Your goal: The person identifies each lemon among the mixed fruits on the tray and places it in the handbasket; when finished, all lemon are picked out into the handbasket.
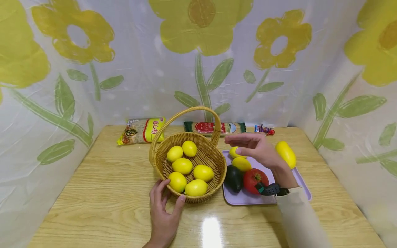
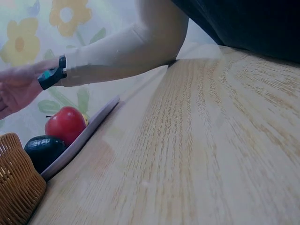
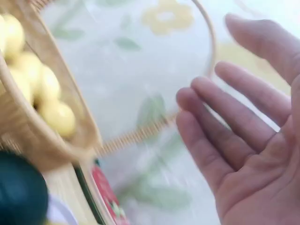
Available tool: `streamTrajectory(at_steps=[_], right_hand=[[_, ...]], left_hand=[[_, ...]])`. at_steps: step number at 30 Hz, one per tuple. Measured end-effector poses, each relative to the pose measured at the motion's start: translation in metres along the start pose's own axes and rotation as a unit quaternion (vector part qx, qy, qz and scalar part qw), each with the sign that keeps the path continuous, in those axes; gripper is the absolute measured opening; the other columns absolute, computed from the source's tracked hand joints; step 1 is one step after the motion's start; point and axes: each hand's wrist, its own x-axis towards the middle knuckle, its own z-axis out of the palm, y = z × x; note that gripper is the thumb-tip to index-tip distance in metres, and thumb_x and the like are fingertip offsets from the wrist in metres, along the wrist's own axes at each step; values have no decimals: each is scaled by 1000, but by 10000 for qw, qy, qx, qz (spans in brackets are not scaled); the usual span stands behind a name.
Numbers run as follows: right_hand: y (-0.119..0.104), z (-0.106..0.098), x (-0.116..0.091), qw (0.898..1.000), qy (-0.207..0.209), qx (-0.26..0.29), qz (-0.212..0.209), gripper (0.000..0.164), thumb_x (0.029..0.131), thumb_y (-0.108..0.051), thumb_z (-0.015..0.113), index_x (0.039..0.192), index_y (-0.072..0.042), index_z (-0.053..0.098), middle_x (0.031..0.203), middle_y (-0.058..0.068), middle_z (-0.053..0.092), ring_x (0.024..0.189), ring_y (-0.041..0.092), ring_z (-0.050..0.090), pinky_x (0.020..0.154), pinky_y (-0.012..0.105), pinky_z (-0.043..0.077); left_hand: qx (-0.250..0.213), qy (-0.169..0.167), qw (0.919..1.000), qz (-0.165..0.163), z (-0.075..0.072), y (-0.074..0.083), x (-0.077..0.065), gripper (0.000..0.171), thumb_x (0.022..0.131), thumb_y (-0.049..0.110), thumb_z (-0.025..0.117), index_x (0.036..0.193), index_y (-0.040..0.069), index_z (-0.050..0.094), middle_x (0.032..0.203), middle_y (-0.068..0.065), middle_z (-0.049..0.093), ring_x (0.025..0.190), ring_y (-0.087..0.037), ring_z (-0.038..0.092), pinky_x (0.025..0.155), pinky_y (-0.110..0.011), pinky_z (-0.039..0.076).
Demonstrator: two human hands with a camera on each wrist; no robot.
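My left hand [image 1: 164, 210] holds the near left rim of a woven basket [image 1: 221, 162], with thumb and fingertips at its edge. Inside the basket lie several lemons [image 1: 182, 166], and its tall handle arches over them. Over the lilac tray [image 1: 238, 199], my right hand [image 1: 255, 148] is raised with fingers straight and nothing in its grasp; the right wrist view shows its palm [image 3: 267, 183]. Beneath and near that hand, two yellow lemon-like fruits [image 1: 241, 164], a dark green avocado-like fruit [image 1: 233, 179] and a round red fruit with a stem [image 2: 66, 125] sit on the tray.
An elongated yellow fruit [image 1: 286, 154] lies at the tray's far right. Along the back of the wooden table stand a yellow pasta bag [image 1: 141, 131], a long noodle pack [image 1: 198, 127] and small wrapped sweets [image 1: 265, 130]. A flowered curtain [image 1: 133, 82] encloses the back and sides.
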Motion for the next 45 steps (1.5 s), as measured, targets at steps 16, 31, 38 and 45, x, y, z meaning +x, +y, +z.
streamTrajectory(at_steps=[16, 31, 38, 45], right_hand=[[64, -53, -18, 9771, 690, -1072, 1706, 50, 103, -24, 80, 149, -11, 68, 151, 20, 67, 141, 37, 64, 109, 26, 60], [87, -65, -21, 9602, -100, -1586, 2296, 59, 100, -27, 83, 154, -13, 64, 154, 11, 66, 141, 40, 62, 121, 63, 51], [86, -62, -19, 9543, 42, -1715, 2447, 52, 101, -26, 81, 150, -14, 67, 150, 16, 67, 140, 43, 61, 121, 64, 51], [57, -67, -24, 9598, 246, -1661, 2248, 43, 102, -22, 80, 144, -17, 71, 147, 12, 67, 137, 38, 62, 115, 52, 59]], left_hand=[[4, -27, 10000, 79, 0, 2, 0, 61, 101, 6, 78, 155, 6, 49, 168, -20, 29, 155, -41, 38, 122, -11, 40], [-61, -44, 10000, -42, 0, 1, 0, 63, 101, 7, 78, 156, 6, 48, 169, -20, 27, 156, -38, 36, 124, -14, 40], [-9, -85, 9999, -71, -1, 1, 0, 64, 101, 7, 78, 156, 6, 47, 169, -17, 27, 157, -38, 35, 124, -15, 40], [5, -109, 9999, -95, -1, 0, 1, 65, 101, 8, 79, 157, 6, 46, 169, -16, 26, 158, -38, 34, 125, -16, 39]])
